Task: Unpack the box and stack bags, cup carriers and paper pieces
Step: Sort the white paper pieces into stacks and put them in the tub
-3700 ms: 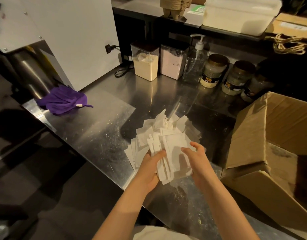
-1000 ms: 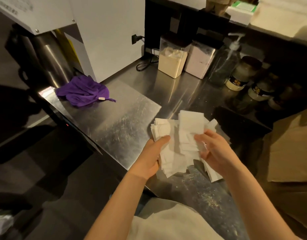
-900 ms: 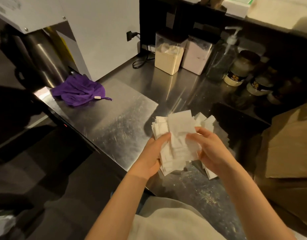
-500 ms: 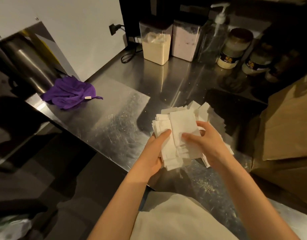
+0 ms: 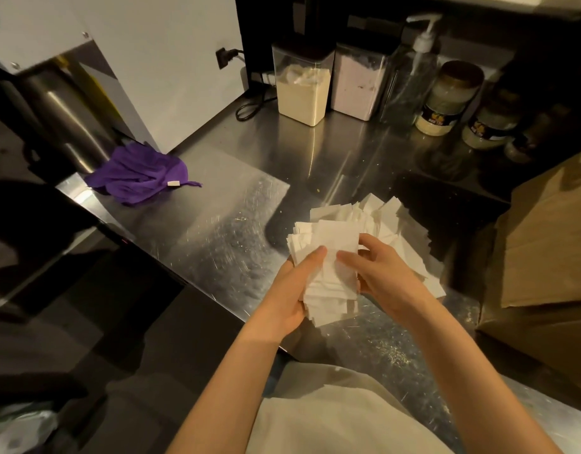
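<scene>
paper pieces point(image 5: 328, 253) sit btwn both hands above the bench point(image 5: 217, 224), long axis near-far; left hand point(image 5: 294, 288) grips left edge, right hand point(image 5: 385, 278) pinches right side; loose pieces fan far-right.

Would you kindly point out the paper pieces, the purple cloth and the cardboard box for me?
paper pieces point(image 5: 336, 232), head view, top sheet above the thumbs.
purple cloth point(image 5: 137, 173), head view, middle of the crumpled fabric.
cardboard box point(image 5: 551, 244), head view, its brown flap.
</scene>
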`<state>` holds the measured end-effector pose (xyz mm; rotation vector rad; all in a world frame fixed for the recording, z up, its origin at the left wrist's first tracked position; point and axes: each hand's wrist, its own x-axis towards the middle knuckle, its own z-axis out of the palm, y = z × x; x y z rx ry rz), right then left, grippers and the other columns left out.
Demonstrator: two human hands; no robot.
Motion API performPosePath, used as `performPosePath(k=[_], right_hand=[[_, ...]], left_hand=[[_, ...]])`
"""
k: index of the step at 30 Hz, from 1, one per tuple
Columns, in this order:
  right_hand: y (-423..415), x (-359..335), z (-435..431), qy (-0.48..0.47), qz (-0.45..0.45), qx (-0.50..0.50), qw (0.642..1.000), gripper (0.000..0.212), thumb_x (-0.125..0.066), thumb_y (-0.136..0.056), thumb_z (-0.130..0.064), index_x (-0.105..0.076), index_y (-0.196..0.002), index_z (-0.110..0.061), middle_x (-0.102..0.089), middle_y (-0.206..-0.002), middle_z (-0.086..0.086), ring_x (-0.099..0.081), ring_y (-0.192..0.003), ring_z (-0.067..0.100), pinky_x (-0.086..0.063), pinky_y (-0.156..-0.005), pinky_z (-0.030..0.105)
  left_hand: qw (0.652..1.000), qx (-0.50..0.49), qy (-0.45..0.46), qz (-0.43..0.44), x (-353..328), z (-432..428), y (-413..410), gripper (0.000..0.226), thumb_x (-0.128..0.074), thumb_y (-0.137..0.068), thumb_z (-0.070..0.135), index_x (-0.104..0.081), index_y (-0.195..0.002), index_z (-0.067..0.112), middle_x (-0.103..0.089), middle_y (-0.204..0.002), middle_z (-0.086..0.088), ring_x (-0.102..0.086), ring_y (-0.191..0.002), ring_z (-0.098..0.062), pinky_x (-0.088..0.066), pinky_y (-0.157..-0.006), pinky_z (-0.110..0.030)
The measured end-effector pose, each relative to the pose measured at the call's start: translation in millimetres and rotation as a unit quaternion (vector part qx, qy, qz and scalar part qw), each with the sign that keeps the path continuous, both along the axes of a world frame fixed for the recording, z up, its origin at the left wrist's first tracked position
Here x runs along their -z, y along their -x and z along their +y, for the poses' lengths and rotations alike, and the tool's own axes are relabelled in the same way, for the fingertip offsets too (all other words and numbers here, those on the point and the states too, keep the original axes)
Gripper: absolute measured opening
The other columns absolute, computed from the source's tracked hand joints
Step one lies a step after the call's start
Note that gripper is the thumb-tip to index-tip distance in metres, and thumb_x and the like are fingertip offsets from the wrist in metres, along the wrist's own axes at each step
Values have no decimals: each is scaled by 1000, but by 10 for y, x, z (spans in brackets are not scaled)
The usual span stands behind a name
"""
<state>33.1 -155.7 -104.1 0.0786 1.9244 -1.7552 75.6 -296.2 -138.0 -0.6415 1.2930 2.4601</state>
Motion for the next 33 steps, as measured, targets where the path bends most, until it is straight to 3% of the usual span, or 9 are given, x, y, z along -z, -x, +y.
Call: performPosePath(k=[2, 7, 11, 17, 21, 24, 27, 30, 33], right_hand=[[11, -13, -1, 39, -33, 20, 998, 14, -57, -95, -17, -57, -98, -31, -66, -104, -3, -67, -95, 20, -58, -81, 33], [1, 1, 1, 81, -48, 18, 995, 31, -65, -88, -6, -60, -112, -24, -67, -110, 12, -67, -101, 30, -53, -92, 46], [-14, -6, -38, 1, -19, 29, 999, 48, -73, -82, -12, -53, -122, -29, -61, -108, 5, -64, -93, 24, -56, -71, 31], [-19, -9, -70, -110, 48, 54, 991, 49, -74, -83, -21, -50, -124, -32, -52, -97, -12, -54, -84, 13, -46, -62, 20], [12, -68, -51, -6, -56, 69, 996, 39, -70, -85, -16, -57, -120, -28, -59, -106, 1, -61, -92, 21, -58, -74, 37], [43, -82, 23, 62, -113, 72, 989, 36, -66, -87, -6, -60, -119, -20, -63, -107, 7, -66, -89, 24, -59, -67, 35], [49, -61, 111, 80, -127, 44, 988, 46, -67, -81, 6, -60, -120, -16, -64, -112, 14, -68, -94, 29, -59, -78, 36], [50, -63, 135, 77, -136, 12, 988, 47, -68, -79, 10, -63, -119, -14, -70, -92, 11, -71, -71, 17, -57, -62, 24], [57, -91, 112, 67, -130, -13, 989, 46, -68, -78, 11, -64, -117, -12, -65, -78, 8, -65, -59, 14, -53, -57, 23]], left_hand=[[1000, -2, -6, 8, 5, -24, -18, 34, -57, -95, 25, -58, -127, 15, -70, -118, -10, -67, -109, -29, -56, -91, -41], [1000, -8, -15, 7, -11, -48, -23, 35, -55, -97, 22, -56, -131, 13, -68, -121, -14, -65, -112, -31, -54, -94, -44], [1000, -13, -18, 6, -7, -37, -24, 38, -57, -95, 19, -54, -132, 11, -68, -119, -15, -68, -106, -30, -57, -87, -42], [1000, -20, -5, 0, 7, -36, -19, 38, -63, -91, 20, -58, -128, 15, -71, -114, -11, -70, -101, -27, -59, -83, -39], [1000, -25, -17, -1, 9, -31, -17, 34, -61, -92, 17, -60, -126, 12, -71, -113, -12, -69, -103, -28, -58, -85, -38], [999, -43, -27, -10, 27, -54, -8, 37, -60, -93, 16, -59, -129, 7, -69, -118, -16, -66, -109, -33, -56, -89, -42], [997, -61, -39, -15, 43, -88, 4, 37, -58, -95, 16, -58, -130, 6, -68, -120, -17, -65, -111, -34, -56, -89, -43], [997, -64, -41, -20, 51, -106, 1, 35, -57, -96, 20, -58, -129, 11, -70, -117, -12, -67, -108, -31, -57, -86, -42], [997, -60, -42, -21, 62, -113, -8, 37, -57, -96, 24, -56, -132, 14, -70, -118, -11, -68, -107, -30, -56, -88, -45]])
